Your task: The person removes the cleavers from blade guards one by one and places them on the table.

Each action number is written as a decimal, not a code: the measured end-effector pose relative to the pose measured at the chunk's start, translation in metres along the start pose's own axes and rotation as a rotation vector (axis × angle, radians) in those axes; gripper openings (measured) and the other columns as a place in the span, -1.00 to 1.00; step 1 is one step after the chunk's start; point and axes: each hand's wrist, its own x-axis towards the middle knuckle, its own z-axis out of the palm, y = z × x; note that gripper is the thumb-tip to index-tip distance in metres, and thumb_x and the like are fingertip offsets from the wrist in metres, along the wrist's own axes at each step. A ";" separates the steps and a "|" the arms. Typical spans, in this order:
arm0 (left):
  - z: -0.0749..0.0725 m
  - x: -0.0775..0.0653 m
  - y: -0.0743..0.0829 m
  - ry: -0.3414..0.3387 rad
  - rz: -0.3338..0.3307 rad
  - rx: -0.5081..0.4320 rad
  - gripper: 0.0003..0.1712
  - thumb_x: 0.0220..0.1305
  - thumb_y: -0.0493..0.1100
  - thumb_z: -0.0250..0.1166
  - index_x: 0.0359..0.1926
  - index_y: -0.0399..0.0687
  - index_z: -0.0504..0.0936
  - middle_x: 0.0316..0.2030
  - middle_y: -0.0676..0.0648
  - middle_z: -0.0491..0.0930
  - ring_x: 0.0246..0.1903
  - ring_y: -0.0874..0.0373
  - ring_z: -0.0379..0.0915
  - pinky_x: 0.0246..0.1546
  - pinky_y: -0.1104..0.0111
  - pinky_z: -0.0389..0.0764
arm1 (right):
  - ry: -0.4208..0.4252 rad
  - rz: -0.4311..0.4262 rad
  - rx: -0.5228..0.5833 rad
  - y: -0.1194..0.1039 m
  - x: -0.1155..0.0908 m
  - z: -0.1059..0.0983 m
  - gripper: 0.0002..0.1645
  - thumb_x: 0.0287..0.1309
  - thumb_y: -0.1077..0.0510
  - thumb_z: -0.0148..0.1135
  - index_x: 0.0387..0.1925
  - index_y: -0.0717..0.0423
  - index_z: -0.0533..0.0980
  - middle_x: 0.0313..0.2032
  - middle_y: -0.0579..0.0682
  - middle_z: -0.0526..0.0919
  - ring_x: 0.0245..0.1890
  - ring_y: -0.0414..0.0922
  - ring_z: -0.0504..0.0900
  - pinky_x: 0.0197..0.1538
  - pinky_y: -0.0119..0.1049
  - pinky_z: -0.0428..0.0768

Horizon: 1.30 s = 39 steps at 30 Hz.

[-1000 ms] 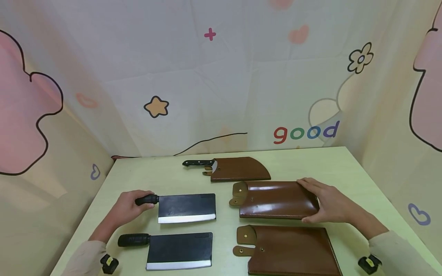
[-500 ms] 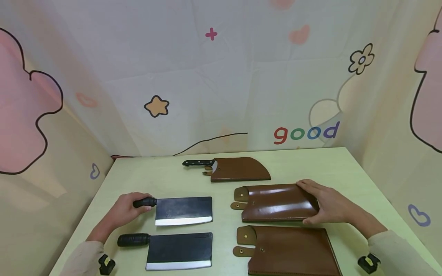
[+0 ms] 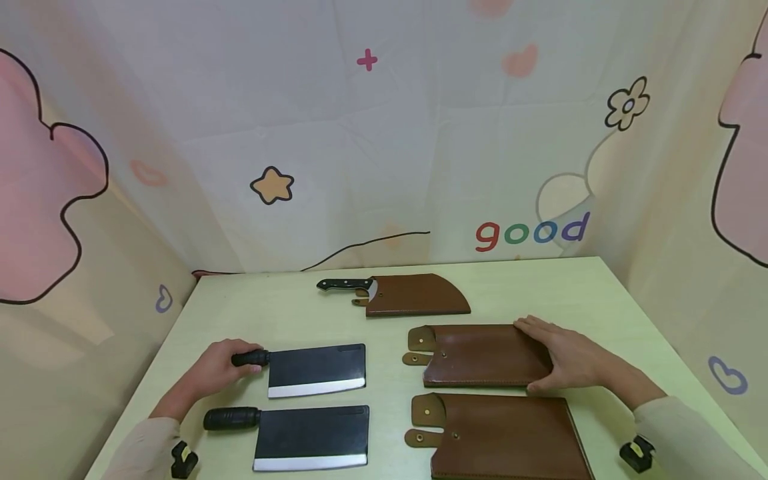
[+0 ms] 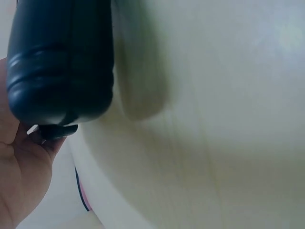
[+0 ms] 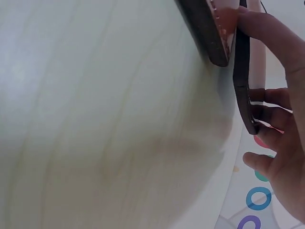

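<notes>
In the head view, the left hand (image 3: 221, 368), lower left of the frame, curls its fingers and thumb round the black handle of the upper cleaver (image 3: 317, 371); the blade extends rightward, clear of the fingers. At lower right, the right hand (image 3: 576, 357) grips the right end of the upper sheath (image 3: 480, 355), thumb at its lower edge, fingers across its upper corner. The lower cleaver (image 3: 312, 437) and lower sheath (image 3: 510, 433) lie below these, at the bottom.

In the left wrist view, a large black handle fills the upper left, with the left hand behind it, a dark handle end between its fingers.

In the right wrist view, the right hand's fingers touch the dark sheath edge at upper right.
</notes>
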 end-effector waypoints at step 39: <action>-0.014 0.101 0.065 0.095 -0.014 -0.036 -0.26 0.42 0.15 0.29 0.40 -0.23 0.44 0.33 -0.28 0.48 0.28 -0.25 0.43 0.22 -0.15 0.44 | 0.052 -0.005 0.004 -0.039 0.081 -0.030 0.16 0.07 -0.40 0.42 0.51 0.15 0.28 0.50 0.25 0.26 0.46 0.29 0.27 0.33 0.30 0.35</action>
